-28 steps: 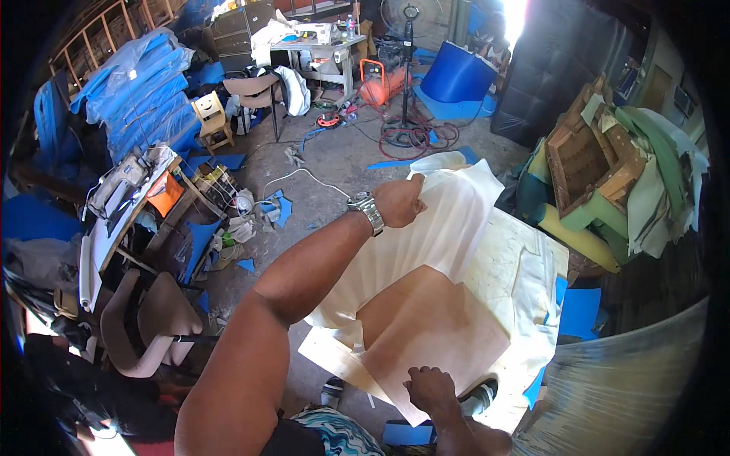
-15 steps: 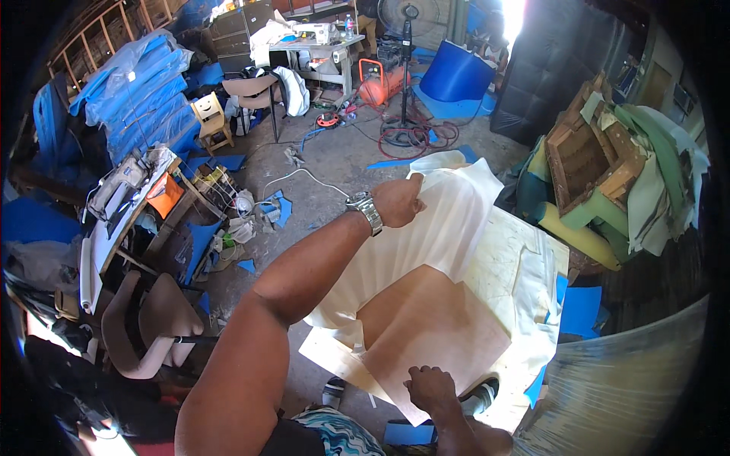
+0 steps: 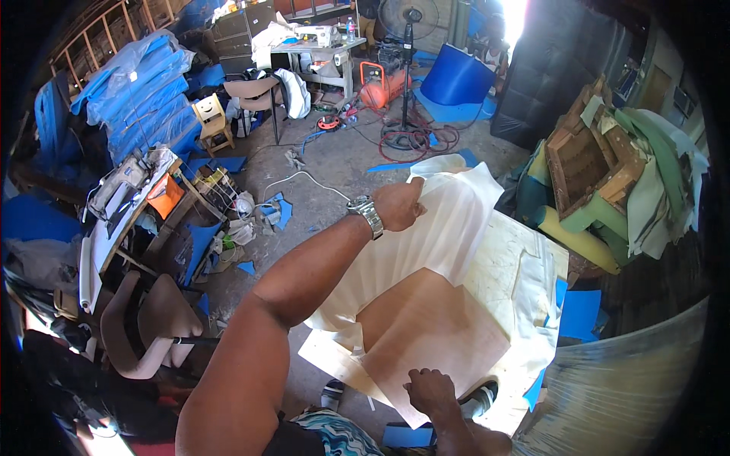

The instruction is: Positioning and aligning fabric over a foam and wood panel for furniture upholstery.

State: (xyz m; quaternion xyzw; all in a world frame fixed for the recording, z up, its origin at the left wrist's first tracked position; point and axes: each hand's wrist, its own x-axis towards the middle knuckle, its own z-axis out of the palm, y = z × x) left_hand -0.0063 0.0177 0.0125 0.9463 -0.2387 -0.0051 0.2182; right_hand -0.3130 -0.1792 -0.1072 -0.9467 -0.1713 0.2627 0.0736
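My left hand (image 3: 399, 206), with a metal-banded watch (image 3: 366, 215) on its wrist, reaches far forward. Its closed fingers grip the edge of a thin white cloth (image 3: 441, 228), which hangs in pleats toward me. Below the cloth, partly covered by it, a brown sheet (image 3: 441, 327) slopes across a pale board (image 3: 506, 262); whether the sheet is leather or fabric I cannot tell. My right hand (image 3: 431, 391) is over the sheet's near part, fingers curled in. What those fingers hold, if anything, is hidden.
A brown chair (image 3: 156, 327) and a sewing-machine table (image 3: 141, 197) stand left. Ahead are a pedestal fan (image 3: 407, 76), hoses (image 3: 441, 144) and an orange compressor (image 3: 384, 90). Furniture frames (image 3: 589, 156) are piled right, above plastic-wrapped material (image 3: 616, 387). Another person (image 3: 496, 57) is at the back.
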